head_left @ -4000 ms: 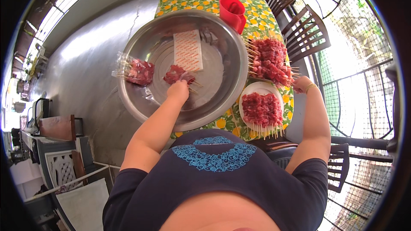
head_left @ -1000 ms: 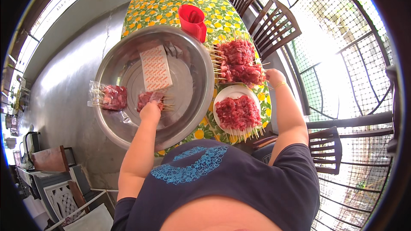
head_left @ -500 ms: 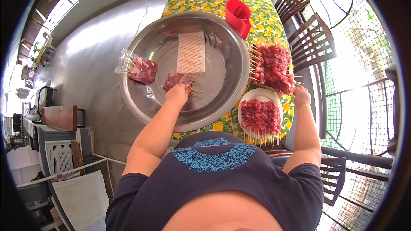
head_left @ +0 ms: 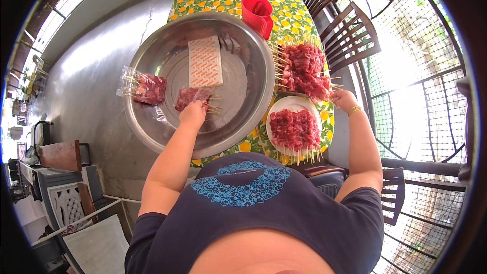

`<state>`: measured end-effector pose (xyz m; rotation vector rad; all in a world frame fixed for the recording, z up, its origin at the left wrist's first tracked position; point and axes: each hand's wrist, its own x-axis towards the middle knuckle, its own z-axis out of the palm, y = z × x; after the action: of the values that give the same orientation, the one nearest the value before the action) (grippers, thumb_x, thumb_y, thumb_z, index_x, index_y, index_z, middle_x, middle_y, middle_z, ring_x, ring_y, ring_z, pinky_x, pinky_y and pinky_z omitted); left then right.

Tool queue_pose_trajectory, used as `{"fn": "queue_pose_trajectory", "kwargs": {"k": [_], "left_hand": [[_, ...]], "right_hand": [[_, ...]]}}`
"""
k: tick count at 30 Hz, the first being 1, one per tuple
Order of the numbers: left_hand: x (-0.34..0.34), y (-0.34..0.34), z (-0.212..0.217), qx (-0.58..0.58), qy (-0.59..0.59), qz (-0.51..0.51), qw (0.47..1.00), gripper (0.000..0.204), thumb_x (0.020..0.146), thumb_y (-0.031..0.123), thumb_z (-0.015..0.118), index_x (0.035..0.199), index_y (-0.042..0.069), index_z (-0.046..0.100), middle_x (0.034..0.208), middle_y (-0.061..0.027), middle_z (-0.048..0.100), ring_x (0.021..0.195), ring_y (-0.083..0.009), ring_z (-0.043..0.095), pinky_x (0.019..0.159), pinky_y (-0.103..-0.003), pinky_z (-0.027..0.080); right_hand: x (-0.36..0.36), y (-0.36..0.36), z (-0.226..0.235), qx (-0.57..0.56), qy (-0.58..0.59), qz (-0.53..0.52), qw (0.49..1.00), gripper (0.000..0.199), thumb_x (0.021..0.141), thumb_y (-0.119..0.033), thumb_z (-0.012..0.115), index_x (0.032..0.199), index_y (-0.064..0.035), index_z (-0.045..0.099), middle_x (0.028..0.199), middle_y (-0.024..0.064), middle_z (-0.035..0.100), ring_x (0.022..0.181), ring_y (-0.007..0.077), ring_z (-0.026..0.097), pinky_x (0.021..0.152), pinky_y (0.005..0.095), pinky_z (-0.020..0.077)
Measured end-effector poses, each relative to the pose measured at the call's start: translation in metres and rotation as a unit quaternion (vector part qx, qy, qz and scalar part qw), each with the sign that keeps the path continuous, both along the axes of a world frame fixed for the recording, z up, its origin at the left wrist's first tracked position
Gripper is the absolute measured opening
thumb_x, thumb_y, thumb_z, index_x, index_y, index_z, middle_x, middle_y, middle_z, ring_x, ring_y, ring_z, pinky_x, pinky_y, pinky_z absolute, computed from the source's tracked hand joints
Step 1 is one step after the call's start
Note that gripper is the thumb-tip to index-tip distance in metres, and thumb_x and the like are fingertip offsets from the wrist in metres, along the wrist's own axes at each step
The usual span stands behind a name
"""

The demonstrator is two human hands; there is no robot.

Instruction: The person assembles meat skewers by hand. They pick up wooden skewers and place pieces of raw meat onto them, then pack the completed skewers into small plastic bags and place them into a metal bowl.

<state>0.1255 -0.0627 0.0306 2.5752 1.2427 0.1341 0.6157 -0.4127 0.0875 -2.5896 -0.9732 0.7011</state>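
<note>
"What's farthest left?"

"A wrapped pack of meat skewers (head_left: 151, 89), lying over the left wall of my steel basin (head_left: 238, 114), its stick ends jutting past the rim. A hard knock to the basin could tip it outward, I reckon, because of that overhang."

"And beside it?"

"A smaller bundle of skewers (head_left: 186, 96) inside the basin, clear plastic about it. My left hand (head_left: 194, 114) pinches its near side, thumb and fingers closed. Bare sticks point right, so if I pull the plastic tight across them, a tip could pierce it."

"Behind that?"

"A patterned packet (head_left: 205, 62), flat, just beyond the bundle. Meat juice might stain it if I drag the bundle across."

"Farther right?"

"The white plate (head_left: 299, 102) of skewers, sticks poking past its near edge; my sleeve or forearm catching them could swing the plate round. Just beyond is the big skewer pile (head_left: 305, 71)."

"Your other hand?"

"My right hand (head_left: 346, 100) is at the pile's right-hand stick ends. I can't tell whether the fingertips grip one. Tugging a low stick could make those above slide."
</note>
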Motion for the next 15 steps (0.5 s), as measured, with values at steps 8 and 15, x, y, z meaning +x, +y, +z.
{"fn": "queue_pose_trajectory", "kwargs": {"k": [8,15], "left_hand": [[-0.001,0.004,0.005,-0.026,0.003,0.023,0.999,0.021,0.094,0.027,0.059,0.099,0.007,0.065,0.1,-0.0183,0.069,0.093,-0.039,0.068,0.079,-0.052,0.054],[-0.012,0.009,-0.002,-0.049,-0.036,0.021,0.998,0.02,0.094,0.024,0.059,0.095,0.004,0.062,0.093,-0.0209,0.068,0.092,-0.0405,0.066,0.079,-0.052,0.052]], "right_hand": [[-0.041,-0.009,0.021,0.118,0.344,-0.168,0.916,0.015,0.091,-0.015,0.071,0.1,-0.0028,0.071,0.067,-0.0022,0.061,0.051,0.0049,0.049,0.047,0.0218,0.0387],[-0.127,0.026,0.132,0.156,0.277,-0.056,0.946,0.019,0.093,-0.016,0.07,0.1,0.0013,0.069,0.071,-0.001,0.061,0.058,0.0049,0.054,0.052,0.022,0.0422]]}}
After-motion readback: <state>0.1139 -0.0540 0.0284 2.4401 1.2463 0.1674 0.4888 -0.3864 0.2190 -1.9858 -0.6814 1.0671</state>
